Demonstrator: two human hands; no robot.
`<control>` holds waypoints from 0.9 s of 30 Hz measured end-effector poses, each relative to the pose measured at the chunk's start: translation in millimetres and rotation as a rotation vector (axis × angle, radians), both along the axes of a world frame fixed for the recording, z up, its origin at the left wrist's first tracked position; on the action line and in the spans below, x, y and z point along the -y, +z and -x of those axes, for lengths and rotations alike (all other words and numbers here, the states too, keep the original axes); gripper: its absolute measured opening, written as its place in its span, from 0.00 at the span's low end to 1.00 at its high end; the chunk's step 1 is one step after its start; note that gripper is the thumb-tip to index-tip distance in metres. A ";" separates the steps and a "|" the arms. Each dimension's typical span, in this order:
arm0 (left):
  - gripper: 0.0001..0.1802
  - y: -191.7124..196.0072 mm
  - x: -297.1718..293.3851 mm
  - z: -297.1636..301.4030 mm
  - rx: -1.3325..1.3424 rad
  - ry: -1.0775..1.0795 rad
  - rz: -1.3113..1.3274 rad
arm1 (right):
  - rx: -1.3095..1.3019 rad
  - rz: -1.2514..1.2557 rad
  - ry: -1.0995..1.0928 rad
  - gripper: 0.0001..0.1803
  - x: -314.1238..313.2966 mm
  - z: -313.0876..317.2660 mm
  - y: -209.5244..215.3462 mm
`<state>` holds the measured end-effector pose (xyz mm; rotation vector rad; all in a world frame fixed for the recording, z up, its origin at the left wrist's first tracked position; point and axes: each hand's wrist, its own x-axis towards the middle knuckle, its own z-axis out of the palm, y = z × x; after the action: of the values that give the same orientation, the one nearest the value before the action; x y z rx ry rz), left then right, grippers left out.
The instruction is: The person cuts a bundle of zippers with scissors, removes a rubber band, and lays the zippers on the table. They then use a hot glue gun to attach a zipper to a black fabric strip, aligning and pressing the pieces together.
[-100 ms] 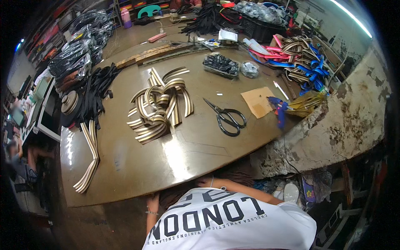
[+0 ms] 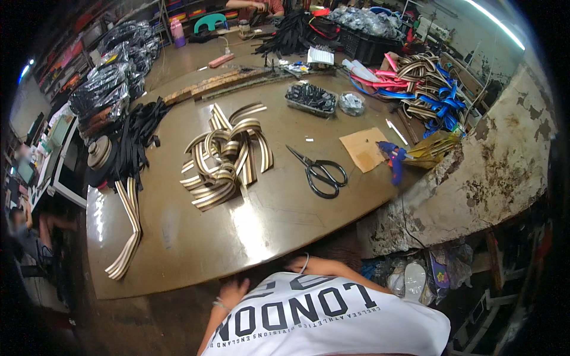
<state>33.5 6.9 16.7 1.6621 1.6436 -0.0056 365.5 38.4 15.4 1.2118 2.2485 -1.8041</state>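
Observation:
Below the table's front edge, my left hand (image 2: 234,293) is partly in sight beside my white shirt, its fingers blurred and in shadow. My right hand (image 2: 296,263) is mostly hidden by the shirt and sits just under the same edge. Whether either hand holds anything cannot be made out. On the tabletop above them lies a looped bundle of brown, cream and black striped webbing straps (image 2: 224,155). To its right rest black-handled scissors (image 2: 321,173), blades pointing up-left.
The brown table (image 2: 178,255) has a curved front edge. A blue glue gun (image 2: 394,159) lies by cardboard (image 2: 363,149) at right. Beyond are a tub of black buckles (image 2: 310,99) and coloured straps (image 2: 436,89). Black straps (image 2: 133,136) hang at left. A person (image 2: 259,7) sits far back.
My left hand has risen a little and shifted right, nearer the table edge. The view has tilted slightly, and the person at the far side shows more.

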 end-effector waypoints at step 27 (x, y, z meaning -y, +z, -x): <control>0.26 -112.5 -59.7 -155.7 0.660 -0.409 0.298 | 0.135 -0.307 -1.266 0.20 44.3 -182.4 -88.0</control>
<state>189.1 66.6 -95.8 1.5188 0.7609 0.0819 547.9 -5.9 -72.6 3.1438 1.7365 -1.3707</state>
